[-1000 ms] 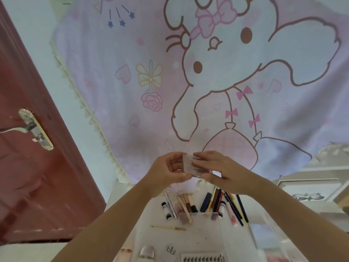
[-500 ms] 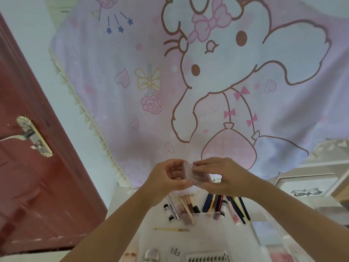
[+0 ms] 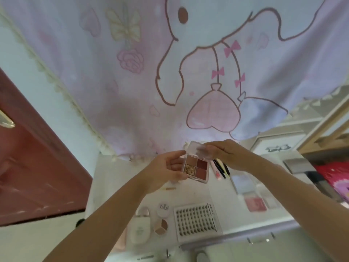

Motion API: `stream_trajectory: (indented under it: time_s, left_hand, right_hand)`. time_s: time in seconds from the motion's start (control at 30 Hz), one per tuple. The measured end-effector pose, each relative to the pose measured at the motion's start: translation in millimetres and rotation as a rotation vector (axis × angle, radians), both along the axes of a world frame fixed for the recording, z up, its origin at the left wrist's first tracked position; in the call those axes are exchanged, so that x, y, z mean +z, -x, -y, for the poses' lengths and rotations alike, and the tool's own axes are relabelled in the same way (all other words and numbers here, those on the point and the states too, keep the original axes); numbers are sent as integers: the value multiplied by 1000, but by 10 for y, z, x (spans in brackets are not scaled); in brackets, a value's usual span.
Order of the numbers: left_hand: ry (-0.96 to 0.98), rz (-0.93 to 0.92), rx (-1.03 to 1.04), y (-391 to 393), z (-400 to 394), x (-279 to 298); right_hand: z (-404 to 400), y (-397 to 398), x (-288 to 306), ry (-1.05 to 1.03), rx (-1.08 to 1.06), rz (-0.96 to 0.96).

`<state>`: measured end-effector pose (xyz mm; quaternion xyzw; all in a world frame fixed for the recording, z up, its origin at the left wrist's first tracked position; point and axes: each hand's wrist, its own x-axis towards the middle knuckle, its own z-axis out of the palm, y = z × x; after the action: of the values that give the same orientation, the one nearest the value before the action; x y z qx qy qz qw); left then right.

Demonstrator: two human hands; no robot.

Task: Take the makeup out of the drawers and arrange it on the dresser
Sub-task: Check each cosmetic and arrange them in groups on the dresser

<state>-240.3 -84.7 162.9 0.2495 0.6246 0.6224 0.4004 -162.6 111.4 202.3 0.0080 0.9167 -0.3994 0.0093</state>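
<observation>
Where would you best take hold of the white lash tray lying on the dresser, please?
Judging by its pose, grip the lash tray by its two long side edges, coming from above. It lies flat on the dresser, with a round compact close on one side, so slim fingers on the bare rim suit best.

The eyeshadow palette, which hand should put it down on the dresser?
Probably the left hand. It holds the eyeshadow palette by its base, so it carries the weight. The right hand only pinches the clear lid, lifted open above the dresser.
</observation>
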Motion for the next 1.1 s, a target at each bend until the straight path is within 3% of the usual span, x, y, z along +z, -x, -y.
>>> stream_trajectory:
  time_s: [0.17, 0.33, 0.5, 0.83, 1.1]
  left_hand:
    - [189, -53, -11, -433, -270, -440]
    - [482, -195, 93, -964, -691, -996]
    - [735, -222, 206, -1277, -1180, -1405]
    - [1044, -180, 437, -1749, -1741, -1684]
    - [1213, -345, 415, -1815, -1811, -1764]
  right_hand:
    - [-315, -210, -425, -4, -104, 192]
    - [-675, -300, -959, 18, -53, 337]
    - [-1073, -268, -1512, 36, 27, 437]
    - [-1246, -125, -2064, -261, 403, 385]
    - [-1196, -70, -2159, -295, 422, 365]
